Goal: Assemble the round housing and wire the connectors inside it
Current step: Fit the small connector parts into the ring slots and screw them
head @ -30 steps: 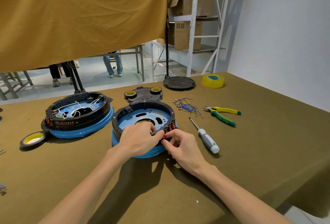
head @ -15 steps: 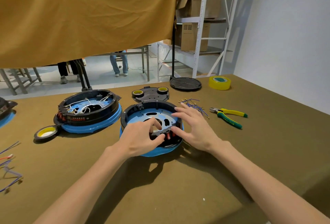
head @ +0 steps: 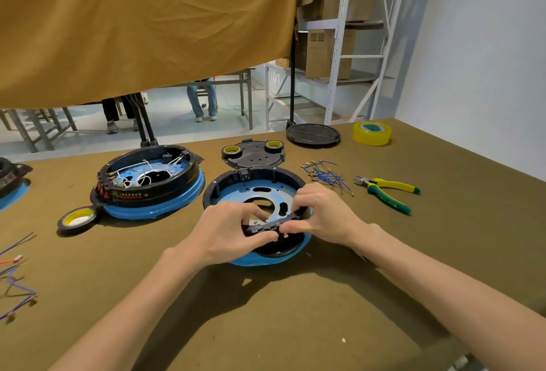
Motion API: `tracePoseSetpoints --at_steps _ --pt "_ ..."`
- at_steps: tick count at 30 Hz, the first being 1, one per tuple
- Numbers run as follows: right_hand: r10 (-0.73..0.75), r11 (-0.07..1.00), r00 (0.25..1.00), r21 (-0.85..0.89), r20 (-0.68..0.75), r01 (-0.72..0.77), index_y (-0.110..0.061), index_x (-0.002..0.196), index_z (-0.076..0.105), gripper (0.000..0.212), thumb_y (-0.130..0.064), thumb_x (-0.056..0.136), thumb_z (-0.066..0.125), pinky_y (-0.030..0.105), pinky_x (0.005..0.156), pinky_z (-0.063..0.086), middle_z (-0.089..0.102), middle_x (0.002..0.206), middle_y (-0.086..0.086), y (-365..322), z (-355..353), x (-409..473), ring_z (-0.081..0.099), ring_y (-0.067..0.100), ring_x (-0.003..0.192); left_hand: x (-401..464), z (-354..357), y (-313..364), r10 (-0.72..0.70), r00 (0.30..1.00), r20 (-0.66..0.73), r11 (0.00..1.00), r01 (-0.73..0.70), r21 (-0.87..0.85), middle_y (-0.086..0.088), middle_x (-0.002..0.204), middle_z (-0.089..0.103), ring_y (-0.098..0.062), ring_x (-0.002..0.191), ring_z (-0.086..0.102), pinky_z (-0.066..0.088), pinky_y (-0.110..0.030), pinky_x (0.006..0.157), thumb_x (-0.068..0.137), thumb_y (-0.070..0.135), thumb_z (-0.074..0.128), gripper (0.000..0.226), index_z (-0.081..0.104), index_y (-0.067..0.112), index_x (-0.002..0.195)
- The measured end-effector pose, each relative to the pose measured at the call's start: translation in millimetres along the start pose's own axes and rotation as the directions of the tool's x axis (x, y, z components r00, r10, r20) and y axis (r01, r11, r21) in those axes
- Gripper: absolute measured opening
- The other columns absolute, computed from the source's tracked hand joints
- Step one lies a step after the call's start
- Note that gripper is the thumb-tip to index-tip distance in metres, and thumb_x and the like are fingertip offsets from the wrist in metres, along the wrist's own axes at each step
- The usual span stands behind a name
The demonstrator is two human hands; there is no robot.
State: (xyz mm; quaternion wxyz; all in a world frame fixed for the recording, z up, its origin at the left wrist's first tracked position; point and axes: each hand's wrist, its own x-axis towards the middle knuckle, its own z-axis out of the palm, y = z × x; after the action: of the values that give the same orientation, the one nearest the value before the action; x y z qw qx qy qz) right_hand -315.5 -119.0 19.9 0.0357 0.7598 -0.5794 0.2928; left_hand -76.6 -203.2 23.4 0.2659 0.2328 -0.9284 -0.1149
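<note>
A round black housing (head: 260,177) with a blue base plate and blue rim lies on the table before me. At its near rim sits a black connector block (head: 273,226) with reddish terminals. My left hand (head: 227,230) pinches the block's left end between thumb and fingers. My right hand (head: 322,214) pinches its right end, fingers curled over the rim. A second housing (head: 147,181), with white wires inside, stands to the left. Loose blue wires (head: 325,175) lie to the right.
Green-and-yellow pliers (head: 390,193) lie at the right. A black lid with two tape rolls (head: 254,153), a black disc (head: 313,134) and yellow tape (head: 372,133) sit at the back. Black tape roll (head: 77,220) and more wires (head: 14,282) lie left. People's legs show beyond the cloth.
My right hand moved from outside the near rim, opened over the housing, and now pinches the block's right end. The view shifted left; the screwdriver is no longer seen.
</note>
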Motion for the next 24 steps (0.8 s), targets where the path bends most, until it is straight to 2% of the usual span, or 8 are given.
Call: tracePoseSetpoints --at_steps 4,8,12,14,15,17,22,24 --pt "-0.042 0.999 0.998 0.027 0.047 0.041 -0.028 0.067 0.049 0.047 -0.069 0.08 0.067 0.027 0.074 0.039 0.046 0.068 -0.012 -2 0 -7 0.044 0.014 0.071 -8 1 1 0.013 1.0 0.006 1.0 -0.013 -0.009 0.018 0.053 0.046 -0.002 0.07 0.055 0.038 -0.015 0.06 0.078 0.087 0.049 0.056 0.075 0.04 0.095" --pt "-0.03 0.998 0.999 0.05 0.024 0.029 -0.025 0.067 0.05 0.044 -0.063 0.08 0.069 0.042 0.065 0.043 0.049 0.068 -0.006 -8 2 -7 0.045 0.02 0.07 -7 2 -1 0.012 1.0 0.005 1.0 -0.012 0.016 0.018 0.054 0.049 -0.002 0.073 0.056 0.037 -0.016 0.057 0.079 0.089 0.044 0.06 0.075 0.042 0.097" --pt "0.018 0.996 0.999 0.091 0.032 -0.021 -0.025 0.067 0.051 0.046 -0.066 0.079 0.068 0.037 0.062 0.042 0.051 0.069 -0.002 -14 3 -10 0.045 0.018 0.07 -7 4 0 0.012 1.0 0.007 0.999 -0.012 0.043 0.025 0.059 0.051 0.002 0.077 0.057 0.032 -0.016 0.052 0.081 0.087 0.044 0.059 0.076 0.042 0.1" --pt "0.059 0.988 0.997 0.143 0.054 -0.066 -0.022 0.071 0.055 0.048 -0.068 0.08 0.067 0.033 0.074 0.046 0.056 0.076 -0.003 -14 -1 -14 0.054 0.017 0.078 -8 6 5 0.008 1.0 -0.017 0.999 -0.007 0.038 0.028 0.06 0.051 0.003 0.071 0.057 0.031 -0.014 0.053 0.082 0.087 0.044 0.059 0.076 0.041 0.1" --pt "0.07 0.983 0.996 0.168 0.058 -0.079 -0.019 0.074 0.059 0.049 -0.067 0.08 0.067 0.034 0.091 0.048 0.061 0.081 -0.001 -10 -3 -16 0.059 0.019 0.088 -9 8 8 0.009 0.999 -0.034 0.999 -0.008 0.037 0.031 0.06 0.051 0.005 0.07 0.057 0.032 -0.013 0.054 0.083 0.087 0.045 0.059 0.077 0.04 0.099" --pt "0.086 0.974 0.994 0.205 0.065 -0.098 -0.019 0.079 0.063 0.043 -0.062 0.081 0.071 0.035 0.116 0.036 0.068 0.091 0.002 -5 -10 -22 0.064 0.02 0.103 -10 12 16 0.014 0.998 -0.063 1.0 -0.013 0.018 0.034 0.059 0.048 0.007 0.07 0.058 0.036 -0.011 0.057 0.084 0.085 0.048 0.057 0.077 0.038 0.098" --pt "0.086 0.979 0.993 0.179 0.084 -0.1 -0.023 0.077 0.069 0.036 -0.057 0.079 0.079 0.042 0.073 0.051 0.062 0.079 -0.01 -8 -20 -25 0.058 0.013 0.079 -13 17 28 0.003 0.99 -0.14 0.998 0.005 0.06 0.031 0.054 0.041 0.009 0.067 0.054 0.032 -0.01 0.058 0.08 0.09 0.044 0.062 0.076 0.039 0.094" --pt "0.12 0.967 0.987 0.215 0.106 -0.14 -0.027 0.08 0.07 0.031 -0.057 0.083 0.076 0.042 0.073 0.052 0.065 0.081 -0.011 -10 -22 -26 0.061 0.012 0.082 -13 17 30 -0.025 0.995 -0.099 0.996 0.034 0.084 0.03 0.061 0.046 0.008 0.063 0.051 0.029 -0.011 0.06 0.081 0.09 0.043 0.064 0.074 0.041 0.107"
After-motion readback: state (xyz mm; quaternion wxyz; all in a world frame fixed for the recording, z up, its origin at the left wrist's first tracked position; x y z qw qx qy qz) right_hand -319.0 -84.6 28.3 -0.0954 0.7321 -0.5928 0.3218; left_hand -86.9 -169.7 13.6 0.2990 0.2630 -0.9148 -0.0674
